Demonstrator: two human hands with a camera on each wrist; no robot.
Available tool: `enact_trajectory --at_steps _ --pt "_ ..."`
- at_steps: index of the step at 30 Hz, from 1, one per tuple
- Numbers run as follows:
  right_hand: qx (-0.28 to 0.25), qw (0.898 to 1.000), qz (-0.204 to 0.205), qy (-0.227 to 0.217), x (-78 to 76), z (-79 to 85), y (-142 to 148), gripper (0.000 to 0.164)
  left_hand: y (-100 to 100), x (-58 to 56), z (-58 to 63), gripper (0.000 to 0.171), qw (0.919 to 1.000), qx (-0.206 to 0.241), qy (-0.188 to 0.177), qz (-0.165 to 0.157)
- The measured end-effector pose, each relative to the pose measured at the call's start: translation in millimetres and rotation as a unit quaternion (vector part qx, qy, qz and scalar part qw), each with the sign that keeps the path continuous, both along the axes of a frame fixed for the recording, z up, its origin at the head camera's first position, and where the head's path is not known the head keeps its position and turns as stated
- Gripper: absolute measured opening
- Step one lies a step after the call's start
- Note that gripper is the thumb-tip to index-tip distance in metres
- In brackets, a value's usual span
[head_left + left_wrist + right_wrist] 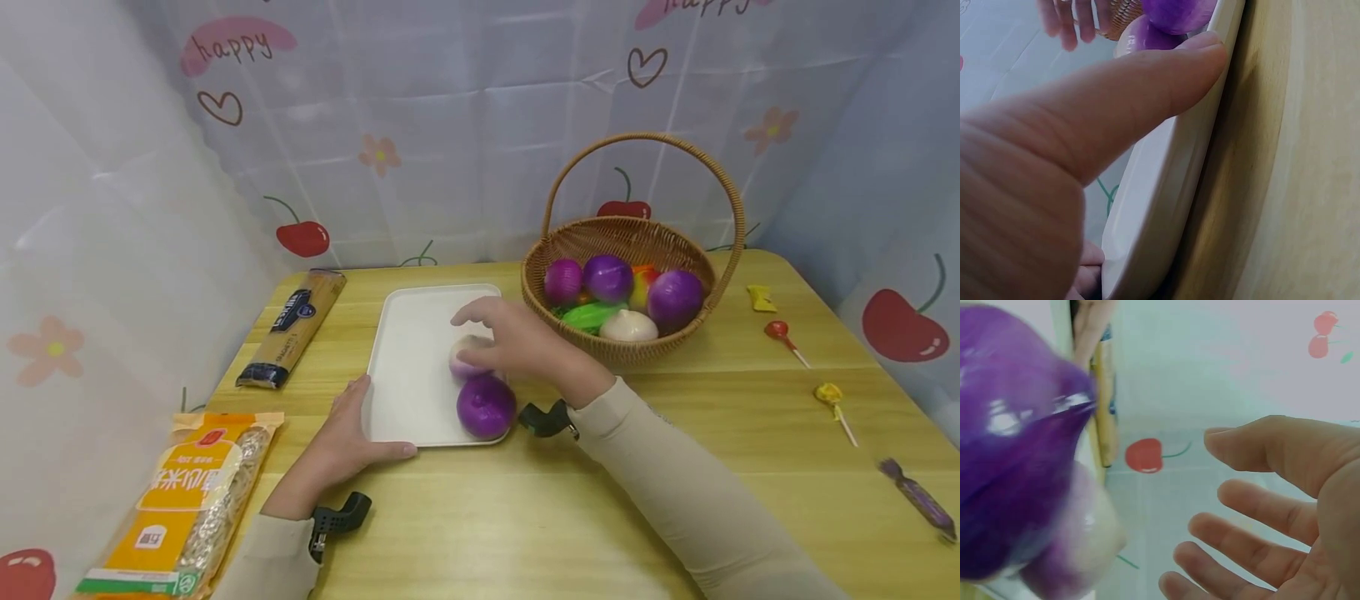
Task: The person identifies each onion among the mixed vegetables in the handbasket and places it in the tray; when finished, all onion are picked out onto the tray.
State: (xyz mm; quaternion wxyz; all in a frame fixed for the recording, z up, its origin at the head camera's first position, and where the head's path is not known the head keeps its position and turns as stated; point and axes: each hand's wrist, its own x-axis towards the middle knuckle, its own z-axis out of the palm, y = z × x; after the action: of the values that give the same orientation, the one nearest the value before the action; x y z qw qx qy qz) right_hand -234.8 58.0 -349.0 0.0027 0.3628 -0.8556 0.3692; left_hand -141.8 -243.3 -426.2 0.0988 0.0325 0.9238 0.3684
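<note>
A white tray lies flat on the table. My left hand holds its near left corner, thumb along the front rim and fingers at the left side. On the tray's right side sit a purple onion and, behind it, a purple-and-white turnip-like vegetable, partly hidden by my right hand. In the right wrist view, this hand's fingers are spread and loosely bent, with a gap to both vegetables. The wicker basket just right of it bears several purple, green, white and red-yellow vegetables.
Left of the tray lie a spaghetti pack and a big orange food bag. Along the right are a yellow-wrapped candy, red lollipop, yellow lollipop and purple-wrapped sweet. The basket's tall handle arches upward. A printed curtain surrounds the table.
</note>
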Motion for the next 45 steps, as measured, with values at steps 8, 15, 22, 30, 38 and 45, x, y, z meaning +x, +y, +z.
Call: enact_trajectory --at_steps 8,15,22,30,38,45 --pt "-0.039 0.999 -0.025 -0.011 6.0 22.4 10 0.04 0 -0.2 0.0 0.144 1.0 -0.005 0.004 -0.001" --pt "-0.087 0.994 -0.057 -0.037 2.7 34.8 33 0.041 -3 -1.2 -4.5 0.144 0.9999 -0.002 0.017 -0.003" --pt "-0.105 0.987 -0.094 -0.08 -6.6 57.0 63 0.045 -3 -0.6 -4.9 0.144 0.9998 -0.003 0.018 -0.002" --pt "-0.118 0.977 -0.131 -0.119 -26.5 80.7 104 0.049 -2 -1.4 -2.6 0.144 0.9999 -0.005 0.013 -0.004" --pt "-0.085 0.975 -0.162 -0.127 -57.4 85.1 139 0.059 -2 -2.7 -3.7 0.144 0.9999 -0.007 0.014 -0.006" --pt "0.016 0.972 -0.171 -0.161 -78.6 78.0 153 0.075 -3 -3.5 -4.6 0.144 0.9999 -0.005 0.013 -0.006"
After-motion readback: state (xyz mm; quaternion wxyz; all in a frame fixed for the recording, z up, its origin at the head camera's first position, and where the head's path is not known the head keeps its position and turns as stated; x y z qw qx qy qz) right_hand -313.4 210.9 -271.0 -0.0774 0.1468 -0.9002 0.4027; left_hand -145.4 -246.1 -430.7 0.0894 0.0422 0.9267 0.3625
